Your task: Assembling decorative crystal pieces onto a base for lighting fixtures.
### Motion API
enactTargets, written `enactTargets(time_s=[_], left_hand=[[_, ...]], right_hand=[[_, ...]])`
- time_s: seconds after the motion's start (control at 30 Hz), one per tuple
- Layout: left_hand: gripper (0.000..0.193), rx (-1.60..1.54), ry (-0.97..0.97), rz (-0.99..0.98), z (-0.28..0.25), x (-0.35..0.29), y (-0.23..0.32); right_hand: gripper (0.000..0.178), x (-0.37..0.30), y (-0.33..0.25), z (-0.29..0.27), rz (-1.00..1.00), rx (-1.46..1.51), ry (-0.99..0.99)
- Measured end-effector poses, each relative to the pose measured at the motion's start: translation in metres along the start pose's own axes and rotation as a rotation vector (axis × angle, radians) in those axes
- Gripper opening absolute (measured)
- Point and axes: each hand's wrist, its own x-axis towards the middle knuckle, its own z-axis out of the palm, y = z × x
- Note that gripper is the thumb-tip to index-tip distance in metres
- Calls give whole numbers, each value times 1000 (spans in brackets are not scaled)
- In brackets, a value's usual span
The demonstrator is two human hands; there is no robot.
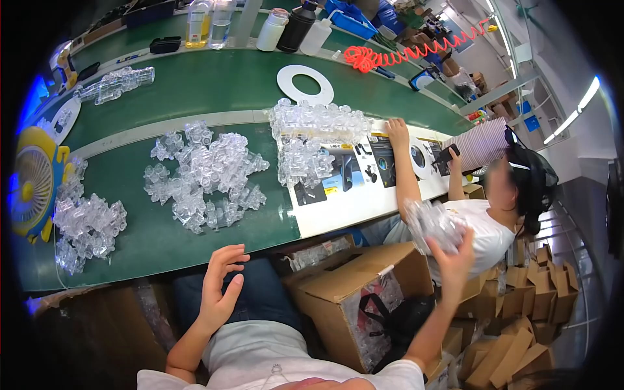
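My right hand [453, 257] is raised over the cardboard box to my right, its fingers wrapped round a bunch of transparent plastic parts [434, 226]. The bunch is slightly smeared by motion. My left hand [223, 286] hovers above my lap at the table's front edge, fingers apart and nothing in them. Beyond it, a loose pile of transparent plastic parts [211, 166] lies on the green table [276, 227]. A smaller pile [91, 224] lies farther left. Similar parts stand in stacked rows [318, 122] on the white printed sheet [338, 218].
An open cardboard box [354, 270] with bagged parts stands at my right. Beside it sits a co-worker [484, 224], one arm resting across the sheet. A yellow-blue fan [32, 182] occupies the left end. A white ring [305, 83] and several bottles [272, 30] stand farther back.
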Motion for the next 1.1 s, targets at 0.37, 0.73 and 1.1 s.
enactTargets(time_s=[0.37, 0.73, 1.1], left_hand=[[39, 2, 81, 2, -7, -19, 1], [38, 39, -35, 28, 5, -10, 6], [37, 47, 73, 1, -11, -16, -9]], right_hand=[[66, 76, 21, 194, -228, -75, -358], [71, 71, 5, 191, -216, 88, -489], [19, -27, 103, -2, 215, 319, -621]])
